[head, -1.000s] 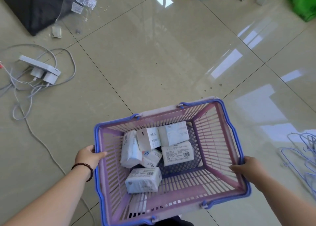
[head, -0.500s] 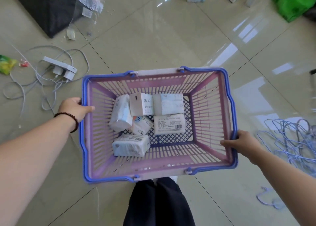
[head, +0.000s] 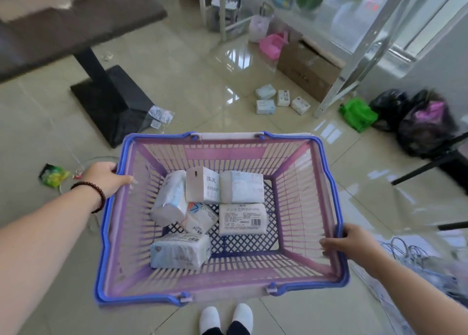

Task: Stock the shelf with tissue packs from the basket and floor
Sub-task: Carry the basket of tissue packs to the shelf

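Note:
I hold a pink basket with a blue rim (head: 326,167) in front of me, above the tiled floor. My left hand (head: 105,177) grips its left rim and my right hand (head: 350,242) grips its right rim. Several white tissue packs (head: 241,192) lie loose on the basket's bottom. Several more tissue packs (head: 266,106) lie on the floor ahead, close to the foot of a white metal shelf (head: 354,63) at the upper right.
A dark table on a black pedestal base (head: 109,99) stands at the left. A cardboard box (head: 307,71) sits under the shelf. A green bag (head: 358,114) and black bags (head: 420,124) lie right of it. Wire hangers (head: 415,256) lie at the right. A green wrapper (head: 53,175) lies at the left.
The basket has stayed in both hands while my view lifted and turned. The shelf, the table and the floor packs have come into sight, and the power strip and cables have gone out of view.

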